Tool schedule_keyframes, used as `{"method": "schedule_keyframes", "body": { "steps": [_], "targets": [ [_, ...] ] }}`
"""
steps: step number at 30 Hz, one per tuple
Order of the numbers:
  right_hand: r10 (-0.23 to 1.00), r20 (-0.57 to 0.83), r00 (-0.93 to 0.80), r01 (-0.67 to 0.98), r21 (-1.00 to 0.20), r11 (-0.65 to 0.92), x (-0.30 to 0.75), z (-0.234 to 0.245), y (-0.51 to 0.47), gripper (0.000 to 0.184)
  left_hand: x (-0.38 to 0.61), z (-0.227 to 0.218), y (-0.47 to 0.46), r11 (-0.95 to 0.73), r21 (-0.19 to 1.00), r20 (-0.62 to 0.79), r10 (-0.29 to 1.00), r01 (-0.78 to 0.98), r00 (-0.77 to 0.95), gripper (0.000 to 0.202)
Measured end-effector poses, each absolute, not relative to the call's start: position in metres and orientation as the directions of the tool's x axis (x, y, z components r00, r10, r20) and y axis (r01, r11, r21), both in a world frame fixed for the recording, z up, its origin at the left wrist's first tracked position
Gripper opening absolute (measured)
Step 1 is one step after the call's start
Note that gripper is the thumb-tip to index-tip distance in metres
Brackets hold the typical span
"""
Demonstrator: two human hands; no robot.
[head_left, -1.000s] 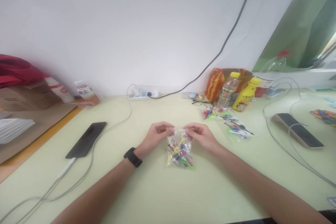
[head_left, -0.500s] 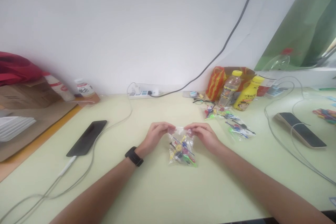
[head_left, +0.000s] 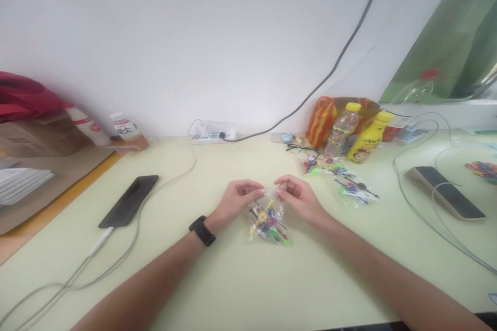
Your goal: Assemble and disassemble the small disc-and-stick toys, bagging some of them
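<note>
head | forward, down | above table (head_left: 248,289), near | facing wall (head_left: 155,41) | right edge seems blurred

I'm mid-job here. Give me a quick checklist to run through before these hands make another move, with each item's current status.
1. Left hand gripping: ok, it pinches the top left corner of the clear bag.
2. Right hand gripping: ok, it pinches the top right corner.
3. Colourful pieces inside: ok, all those between the hands show within the plastic.
4. Opening sealed: cannot tell, too small to make out.
5. Nearest other bag out of the way: ok, it lies beyond the right hand, apart from it.
6. Grey cable off the left forearm: ok, it runs apart.
</note>
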State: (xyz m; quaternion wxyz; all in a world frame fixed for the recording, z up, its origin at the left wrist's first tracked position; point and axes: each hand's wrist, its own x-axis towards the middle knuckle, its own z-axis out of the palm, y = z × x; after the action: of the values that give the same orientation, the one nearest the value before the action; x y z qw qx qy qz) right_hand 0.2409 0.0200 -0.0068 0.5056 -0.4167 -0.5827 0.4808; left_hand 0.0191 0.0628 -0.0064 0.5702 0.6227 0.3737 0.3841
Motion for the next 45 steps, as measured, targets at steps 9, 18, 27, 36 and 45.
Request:
{"method": "schedule_keyframes", "body": {
  "steps": [9,18,27,36,45],
  "targets": [
    [0.983,0.124,-0.135,0.063,-0.989,0.133,0.229,-0.008,0.022,0.038,0.021,-0.008,0.063,-0.113,0.992,0.077,0.886,0.051,0.458,0.029],
    [0.99,0.062,-0.127,0.008,-0.998,0.064,0.245,-0.006,0.026,0.034,0.01,-0.01,0.074,-0.082,0.994,0.034,0.87,0.077,0.491,0.031],
    [0.994,0.061,-0.093,0.026,-0.998,0.064,0.251,-0.013,0.034,0.037,0.005,-0.009,0.077,-0.044,0.998,0.017,0.871,0.043,0.49,0.031],
    [0.993,0.063,-0.102,-0.043,-0.997,0.059,0.243,-0.013,0.031,0.033,0.013,-0.011,0.073,-0.078,0.996,0.054,0.879,0.031,0.474,0.026],
    [0.998,-0.032,-0.05,-0.205,-0.978,-0.042,0.247,-0.026,0.036,0.024,0.01,-0.009,0.074,-0.096,0.995,0.073,0.895,0.03,0.44,0.019]
  ]
}}
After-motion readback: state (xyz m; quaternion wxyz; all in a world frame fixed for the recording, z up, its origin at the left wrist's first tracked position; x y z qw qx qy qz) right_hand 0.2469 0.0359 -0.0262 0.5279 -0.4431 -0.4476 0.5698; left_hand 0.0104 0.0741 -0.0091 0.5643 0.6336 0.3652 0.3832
